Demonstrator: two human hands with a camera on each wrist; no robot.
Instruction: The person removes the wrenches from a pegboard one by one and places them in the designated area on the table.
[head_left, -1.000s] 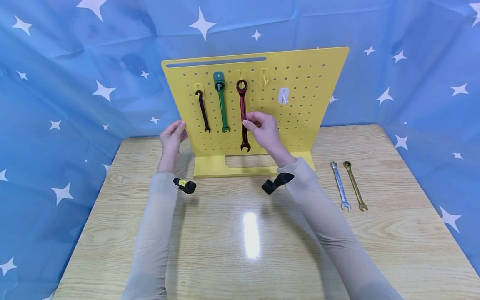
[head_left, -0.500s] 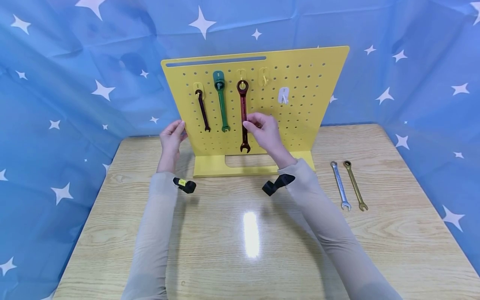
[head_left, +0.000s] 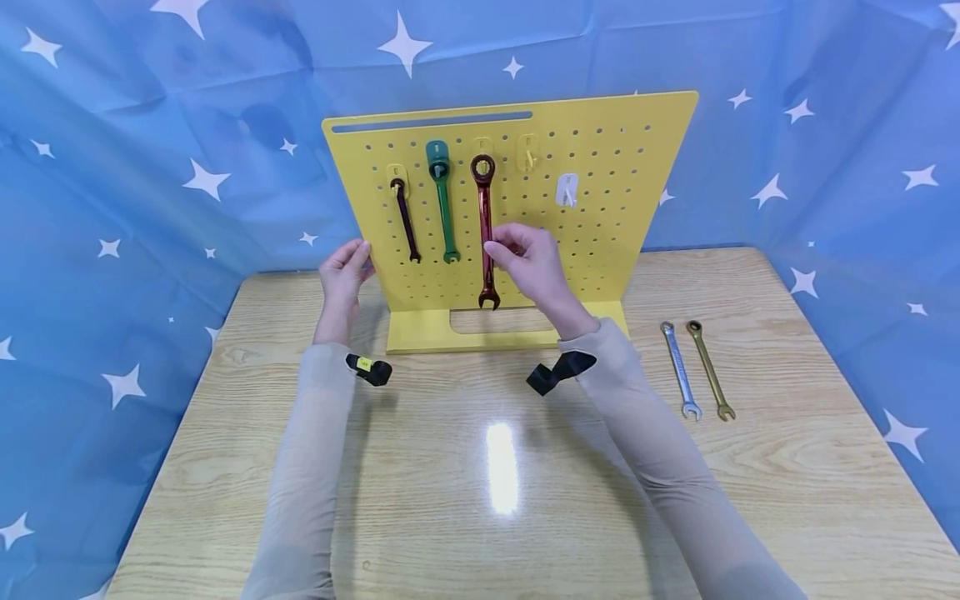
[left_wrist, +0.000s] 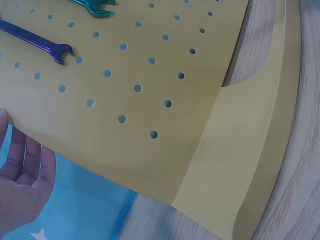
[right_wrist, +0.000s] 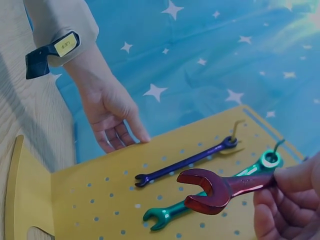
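My right hand (head_left: 534, 262) pinches a red combination wrench (head_left: 486, 208) by its shaft, upright in front of a yellow pegboard (head_left: 628, 225). The wrench's ring end overlaps a yellow hook in the head view; its open end points down. In the right wrist view the red open jaw crosses in front of a green wrench (right_wrist: 175, 210). At the board's left edge, my left hand (head_left: 343, 279) grips it between thumb and fingers, with the fingertips partly behind it. A purple wrench (head_left: 407, 225) and the green wrench hang on hooks left of the red one.
To the right, a bare yellow hook (head_left: 528, 158) and a bare white hook (head_left: 567, 193) sit on the board. A silver wrench (head_left: 680, 367) and a brass-coloured wrench (head_left: 710, 367) lie on the wooden table (head_left: 435, 500). Behind hangs a blue star-patterned cloth (head_left: 270, 75).
The red wrench dips slightly, then its ring end rises and shifts a little left over the hook, while my right wrist moves slightly right. My left hand stays at the board's edge.
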